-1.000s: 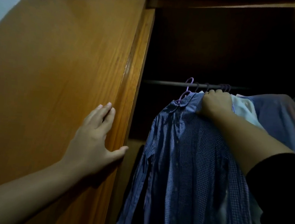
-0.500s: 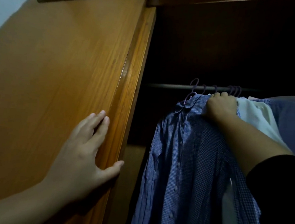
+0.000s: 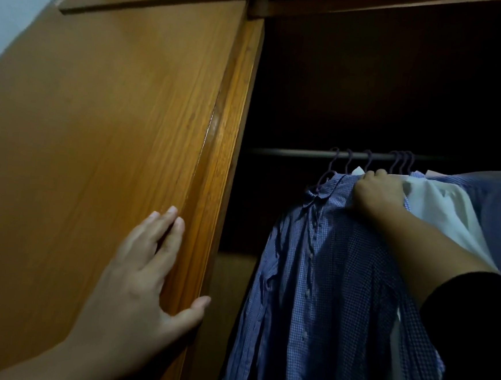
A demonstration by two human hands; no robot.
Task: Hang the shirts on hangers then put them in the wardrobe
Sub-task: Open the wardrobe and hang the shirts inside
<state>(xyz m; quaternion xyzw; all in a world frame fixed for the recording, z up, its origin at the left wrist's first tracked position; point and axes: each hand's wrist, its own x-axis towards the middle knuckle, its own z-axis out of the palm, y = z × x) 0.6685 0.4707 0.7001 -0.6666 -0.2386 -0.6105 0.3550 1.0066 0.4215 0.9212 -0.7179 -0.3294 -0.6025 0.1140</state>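
Observation:
A blue checked shirt (image 3: 325,285) hangs on a purple hanger (image 3: 323,177) from the metal rail (image 3: 291,152) inside the dark wardrobe. My right hand (image 3: 375,193) grips the shirt's shoulder just below the rail, fingers curled over the cloth. A white shirt (image 3: 440,204) and another blue shirt (image 3: 499,215) hang behind it to the right, on several purple hooks. My left hand (image 3: 144,271) lies flat with straight fingers on the wooden wardrobe door (image 3: 96,147), thumb around its edge.
The open wooden door fills the left half of the view. The wardrobe's top frame (image 3: 377,8) runs overhead. Left of the checked shirt the rail is bare. A pale wall (image 3: 15,0) shows at the top left.
The view has tilted and shifted, so the shirts and rail sit further right. My left hand has slid slightly down the door. My right hand keeps its hold on the checked shirt.

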